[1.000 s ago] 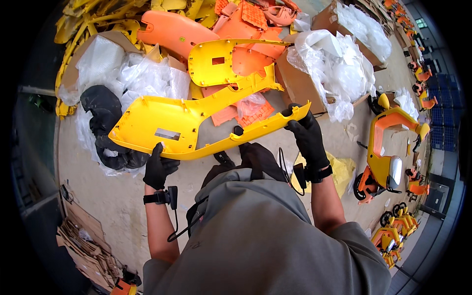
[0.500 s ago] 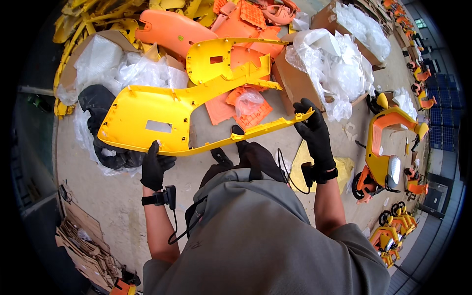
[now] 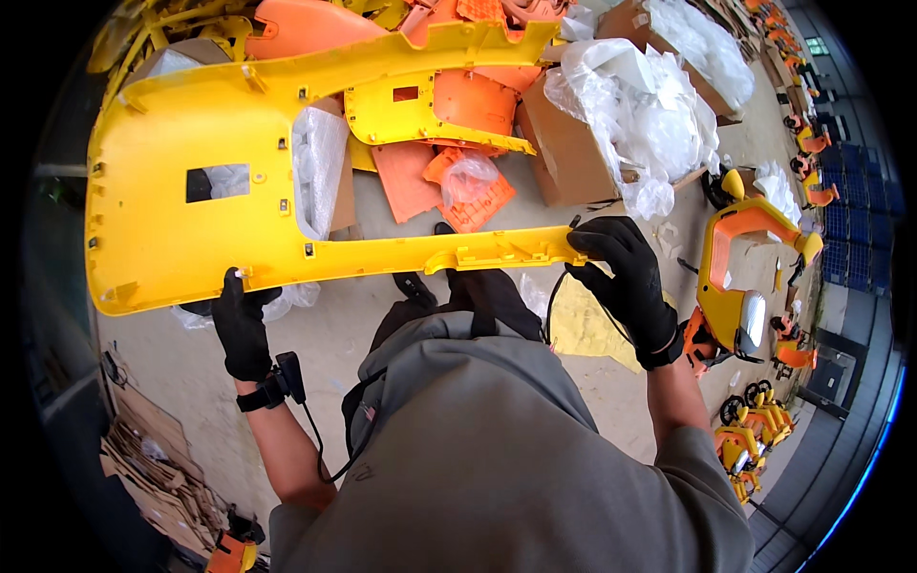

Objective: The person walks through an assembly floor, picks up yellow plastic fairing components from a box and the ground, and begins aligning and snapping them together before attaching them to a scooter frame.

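A large yellow plastic body panel (image 3: 143,181), with a rectangular cutout and two long arms reaching right, is held up in front of me. My left hand (image 3: 244,329), in a black glove, grips its lower edge near the left corner, thumb on the inner face and fingers behind. At the tip of the panel's lower arm, my right hand (image 3: 626,282), gloved too, pinches the end between thumb and fingers. Beyond the panel, a second yellow panel (image 3: 373,110) lies over orange plastic parts. The held panel hides much of the pile behind it.
An orange slatted piece (image 3: 487,205) lies on the floor ahead. Cardboard boxes (image 3: 564,153) with clear plastic wrap (image 3: 630,115) stand at the far right. A yellow and orange scooter (image 3: 731,296) is on the right. Flattened cardboard (image 3: 158,497) lies at the lower left.
The held panel has come up closer to me and shifted left, covering more of the pile. My left hand moved left and down; my right hand moved slightly down, still on the arm's tip.
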